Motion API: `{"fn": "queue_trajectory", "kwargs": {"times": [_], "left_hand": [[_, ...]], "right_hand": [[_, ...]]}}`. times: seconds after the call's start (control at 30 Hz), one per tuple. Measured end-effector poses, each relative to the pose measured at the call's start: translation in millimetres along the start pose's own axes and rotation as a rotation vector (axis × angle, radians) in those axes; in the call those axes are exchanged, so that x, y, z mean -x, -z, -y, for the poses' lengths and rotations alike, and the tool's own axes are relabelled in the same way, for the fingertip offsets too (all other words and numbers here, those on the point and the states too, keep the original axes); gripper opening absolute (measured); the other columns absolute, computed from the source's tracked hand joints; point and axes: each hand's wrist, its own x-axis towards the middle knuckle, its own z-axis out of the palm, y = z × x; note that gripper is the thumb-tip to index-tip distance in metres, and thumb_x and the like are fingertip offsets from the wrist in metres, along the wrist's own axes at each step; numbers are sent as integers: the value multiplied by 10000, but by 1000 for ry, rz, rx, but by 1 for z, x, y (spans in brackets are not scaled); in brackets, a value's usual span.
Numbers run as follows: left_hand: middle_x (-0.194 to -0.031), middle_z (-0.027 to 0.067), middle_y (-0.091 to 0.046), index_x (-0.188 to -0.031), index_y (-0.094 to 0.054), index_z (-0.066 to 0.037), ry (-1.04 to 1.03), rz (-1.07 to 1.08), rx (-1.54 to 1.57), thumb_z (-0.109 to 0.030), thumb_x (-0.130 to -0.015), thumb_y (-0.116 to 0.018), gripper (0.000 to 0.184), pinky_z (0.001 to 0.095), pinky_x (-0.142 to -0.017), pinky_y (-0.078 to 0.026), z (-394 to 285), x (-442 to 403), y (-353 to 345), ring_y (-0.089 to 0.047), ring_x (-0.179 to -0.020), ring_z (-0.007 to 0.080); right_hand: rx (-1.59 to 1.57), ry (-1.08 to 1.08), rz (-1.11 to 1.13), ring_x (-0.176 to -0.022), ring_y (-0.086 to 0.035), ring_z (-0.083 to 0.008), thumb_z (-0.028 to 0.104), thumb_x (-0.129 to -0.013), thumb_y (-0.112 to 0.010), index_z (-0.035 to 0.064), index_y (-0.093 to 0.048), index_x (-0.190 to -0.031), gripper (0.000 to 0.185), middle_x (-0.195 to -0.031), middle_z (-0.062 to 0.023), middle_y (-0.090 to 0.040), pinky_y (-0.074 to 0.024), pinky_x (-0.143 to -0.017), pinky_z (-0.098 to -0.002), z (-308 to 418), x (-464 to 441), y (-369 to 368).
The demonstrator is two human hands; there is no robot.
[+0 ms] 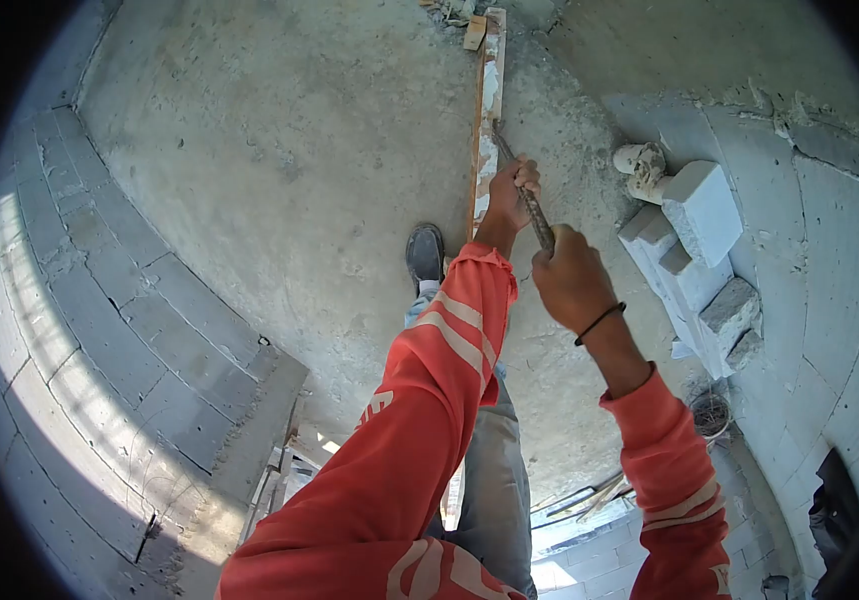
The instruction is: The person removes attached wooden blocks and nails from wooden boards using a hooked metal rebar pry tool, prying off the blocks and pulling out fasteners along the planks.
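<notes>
Both of my hands grip one long metal bar (537, 218) that slants across the middle of the view. My left hand (512, 193) is wrapped round its middle, just above a long board. Around the bar's lower end is my right hand (574, 280), closed, with a dark band at the wrist. The bar's far tip touches or lies very near the edge of the board (490, 85), which is splotched with white and runs away from me along the floor. A small wood block (475, 33) rests against the board's far end.
Pale blocks (704, 215) are stacked on the right by a block wall (819, 250), beside a dirty whitish pipe-like piece (644, 165). A curved block wall (119, 290) stands left. My shoe (425, 252) is on the concrete floor (279, 160). A bucket (711, 415) sits lower right.
</notes>
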Motion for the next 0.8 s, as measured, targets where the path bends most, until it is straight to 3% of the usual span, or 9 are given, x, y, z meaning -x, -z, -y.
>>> {"fn": "queue_trajectory", "kwargs": {"times": [0.03,0.07,0.13,0.23,0.3,0.33,0.5,0.63,0.8], "left_hand": [[-632,-11,-391,-869,-468,-110,-46,-151,-387,-91,-965,-413,112,280,-444,-361,1,20,13,-381,-481,108],[-619,-15,-381,-937,-493,-119,-92,-309,-769,-99,-963,-423,77,292,-421,-349,5,49,37,-358,-446,108],[-613,-13,-376,-1260,-425,-219,-79,-517,-885,-99,-944,-431,338,315,-392,-290,17,93,84,-323,-411,118],[-607,-16,-364,-1231,-442,-188,-92,-702,-768,-93,-929,-436,317,316,-419,-296,21,154,180,-336,-432,116],[-577,-33,-302,-1059,-522,-114,-233,-561,-404,-111,-942,-433,147,284,-455,-319,23,173,234,-325,-450,101],[-587,-36,-305,-1245,-445,-148,-178,-686,-553,-102,-942,-426,307,278,-488,-339,34,186,225,-331,-477,100],[-625,-10,-364,-1285,-427,-142,-136,-668,-784,-125,-948,-426,338,318,-518,-402,105,231,169,-393,-507,121],[-761,75,-582,-1336,-430,-124,79,-687,-1159,-277,-977,-496,396,374,-687,-522,117,221,118,-616,-678,225],[-1107,195,-630,-1307,-468,-31,-278,-843,-2256,-380,-805,-726,664,402,-883,-493,34,174,151,-619,-1029,324]], "right_hand": [[8,-147,82,-791,-618,-533,126,-842,-580,-35,-360,-1304,537,-809,-345,-629,-509,-716,-577,-19,37,-49],[-24,-245,165,-804,-628,-519,127,-854,-571,-14,-306,-1335,567,-798,-333,-634,-514,-728,-571,-55,76,-106],[-94,-236,207,-780,-639,-493,104,-877,-556,27,-327,-1341,523,-788,-302,-646,-504,-696,-571,-128,135,-154],[-242,-261,255,-748,-642,-473,108,-894,-577,78,-360,-1323,482,-778,-267,-657,-492,-658,-563,-162,143,-169],[-225,-286,256,-731,-640,-469,141,-898,-601,80,-387,-1287,447,-753,-248,-658,-495,-645,-552,-175,167,-176],[-216,-261,283,-726,-639,-466,159,-898,-608,84,-399,-1272,435,-742,-244,-656,-496,-639,-547,-183,180,-183],[-442,-366,317,-728,-649,-442,199,-892,-629,78,-436,-1224,403,-756,-227,-661,-504,-633,-515,-190,241,-178],[-530,-354,12,-723,-662,-411,174,-884,-634,24,-502,-1247,415,-789,-217,-667,-507,-625,-481,-183,275,-170],[-520,-523,-81,-618,-635,-304,125,-873,-637,-35,-536,-1247,420,-781,-186,-652,-491,-619,-393,-186,294,-157]]}}
